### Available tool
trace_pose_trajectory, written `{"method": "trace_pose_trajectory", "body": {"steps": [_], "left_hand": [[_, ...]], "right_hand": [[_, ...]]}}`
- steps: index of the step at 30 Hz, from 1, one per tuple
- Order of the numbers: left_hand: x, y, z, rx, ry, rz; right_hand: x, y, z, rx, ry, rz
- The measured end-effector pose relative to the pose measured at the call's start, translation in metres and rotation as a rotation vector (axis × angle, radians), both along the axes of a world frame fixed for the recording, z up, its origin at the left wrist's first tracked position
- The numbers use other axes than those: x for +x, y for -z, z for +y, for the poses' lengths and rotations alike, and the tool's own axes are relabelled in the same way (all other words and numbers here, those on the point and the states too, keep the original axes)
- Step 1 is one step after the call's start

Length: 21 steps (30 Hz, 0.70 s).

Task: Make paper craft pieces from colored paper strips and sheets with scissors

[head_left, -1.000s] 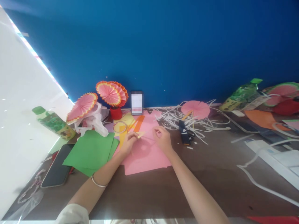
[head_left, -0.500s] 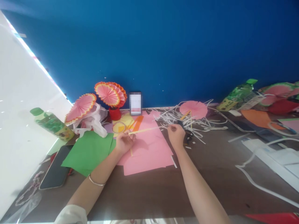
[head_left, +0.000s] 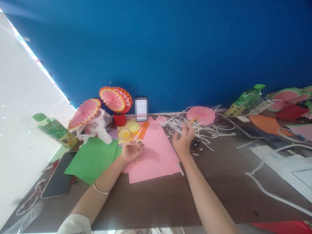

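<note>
My left hand (head_left: 132,150) is closed over the pink paper (head_left: 156,159), with a small pale roll of tape (head_left: 138,141) at its fingertips. My right hand (head_left: 183,139) has its fingers apart and holds nothing; it is over the table between the pink paper and a heap of white paper strips (head_left: 175,123). Behind it lies a round pink paper piece (head_left: 202,115) with a yellow strip on it. Dark scissors (head_left: 195,144) are partly hidden beside my right hand. Orange strips (head_left: 143,131) and yellow paper (head_left: 131,126) lie beyond my left hand.
Green paper (head_left: 94,159), a dark phone (head_left: 59,177) and a bottle (head_left: 55,130) are at the left. Pink folded fans (head_left: 112,98) rise from a red pot (head_left: 120,119). At the right are another bottle (head_left: 246,100), orange paper (head_left: 268,124) and a white cable (head_left: 270,191).
My right hand has let go of the pale strip stretched between my hands, and its fingers have opened. That strip no longer shows between the hands.
</note>
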<state>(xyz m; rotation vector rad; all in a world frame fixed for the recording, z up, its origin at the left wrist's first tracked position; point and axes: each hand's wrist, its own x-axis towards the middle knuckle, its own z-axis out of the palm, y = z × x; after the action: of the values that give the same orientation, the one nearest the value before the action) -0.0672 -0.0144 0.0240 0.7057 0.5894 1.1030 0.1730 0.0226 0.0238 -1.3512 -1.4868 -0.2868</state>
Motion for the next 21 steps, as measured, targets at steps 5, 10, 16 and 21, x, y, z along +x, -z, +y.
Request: {"method": "trace_pose_trajectory", "body": {"steps": [5,10,16,21], "left_hand": [[0.004,-0.001,-0.002,-0.021,0.132,0.025],[0.004,0.004,-0.001,-0.004,0.247,-0.048],[0.006,0.007,0.002,-0.037,0.284,-0.06],[0.006,0.001,0.009,0.041,0.065,0.255]], "right_hand": [[-0.064,-0.028,-0.046,-0.127,-0.652,-0.265],[-0.081,-0.036,-0.059,-0.103,-0.687,-0.244],[-0.071,-0.039,-0.05,-0.157,-0.732,-0.013],[-0.036,-0.037,-0.024,-0.427,-0.739,0.887]]}}
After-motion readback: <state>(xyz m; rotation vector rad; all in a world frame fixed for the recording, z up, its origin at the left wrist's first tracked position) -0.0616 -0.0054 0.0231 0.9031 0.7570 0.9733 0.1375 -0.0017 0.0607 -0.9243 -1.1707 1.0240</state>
